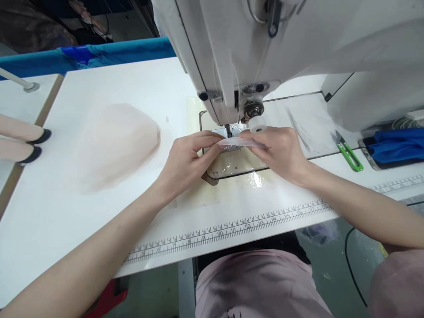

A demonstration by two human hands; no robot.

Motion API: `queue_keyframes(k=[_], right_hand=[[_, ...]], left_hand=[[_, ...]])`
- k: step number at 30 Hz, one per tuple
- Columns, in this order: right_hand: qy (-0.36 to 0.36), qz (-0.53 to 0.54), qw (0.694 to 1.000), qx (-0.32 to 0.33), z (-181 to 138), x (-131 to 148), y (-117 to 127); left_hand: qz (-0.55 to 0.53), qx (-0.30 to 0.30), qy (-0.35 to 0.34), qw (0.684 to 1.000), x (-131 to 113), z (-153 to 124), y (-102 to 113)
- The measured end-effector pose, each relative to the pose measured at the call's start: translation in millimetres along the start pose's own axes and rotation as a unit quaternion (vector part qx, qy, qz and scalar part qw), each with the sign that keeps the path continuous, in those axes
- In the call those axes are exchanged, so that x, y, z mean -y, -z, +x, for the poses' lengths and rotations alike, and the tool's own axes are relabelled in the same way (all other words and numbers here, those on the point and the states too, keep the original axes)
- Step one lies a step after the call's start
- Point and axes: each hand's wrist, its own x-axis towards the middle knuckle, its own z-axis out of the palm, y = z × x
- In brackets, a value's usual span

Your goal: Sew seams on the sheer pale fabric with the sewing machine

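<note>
A white sewing machine (pixel 265 44) fills the upper right, its needle area (pixel 229 130) just above my fingers. My left hand (pixel 188 161) pinches the left end of a thin pale fabric strip (pixel 239 142) lying under the presser foot. My right hand (pixel 281 152) grips the strip's right end, fingers pressed together on it. Both hands rest on the metal needle plate (pixel 232 165).
A heap of sheer beige fabric (pixel 114 143) lies on the white table (pixel 82 207) to the left. Green thread snips (pixel 349 157) and a blue cloth (pixel 397 148) sit right. A printed ruler (pixel 232 229) runs along the front edge. Two beige forms with black tips (pixel 23 141) at far left.
</note>
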Motion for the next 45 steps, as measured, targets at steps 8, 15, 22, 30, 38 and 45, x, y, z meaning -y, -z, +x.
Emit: queue_keyframes(k=[8, 15, 22, 30, 38, 45], right_hand=[[0.011, -0.034, 0.999, -0.005, 0.9, 1.4, -4.1], [-0.001, -0.058, 0.998, 0.015, 7.2, 5.9, -4.9], [0.036, -0.065, 0.996, 0.045, 6.3, 5.9, -0.8], [0.124, -0.115, 0.984, 0.054, -10.3, 5.2, -1.7], [0.119, -0.112, 0.985, 0.049, -5.8, 6.9, -3.0], [0.095, -0.145, 0.982, 0.07, -6.4, 5.6, -1.9]], left_hand=[[0.068, -0.016, -0.016, 0.997, 0.4, 2.6, -5.7], [0.154, -0.044, -0.027, 0.987, -2.3, 7.1, -17.0], [0.154, -0.061, -0.041, 0.985, 0.2, -0.8, -18.0], [0.223, -0.054, -0.182, 0.956, 14.8, -12.6, -17.4], [0.229, -0.067, -0.186, 0.953, 11.9, -12.9, -17.7], [0.24, -0.066, -0.2, 0.948, 10.6, -13.2, -17.0]])
